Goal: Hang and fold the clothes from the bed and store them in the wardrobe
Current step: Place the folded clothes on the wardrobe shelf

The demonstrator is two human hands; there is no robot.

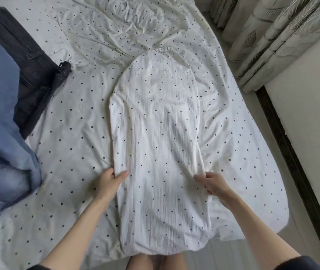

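A white garment with small black dots [159, 137] lies flat and lengthwise on the bed, folded into a long narrow strip with an elastic band at its far end. My left hand [110, 181] pinches its left edge, thumb on top and fingers under the cloth. My right hand [211, 182] holds the right edge at the same height, fingers tucked under the fabric. The near end of the garment hangs over the bed's front edge.
The bed sheet [73, 117] has the same dotted pattern and is wrinkled at the far end. Dark jeans [30, 75] and a blue garment [5, 121] lie at the left, with faded denim [1, 184] below. Curtains [272, 36] and a dark floor trim [291, 152] run along the right.
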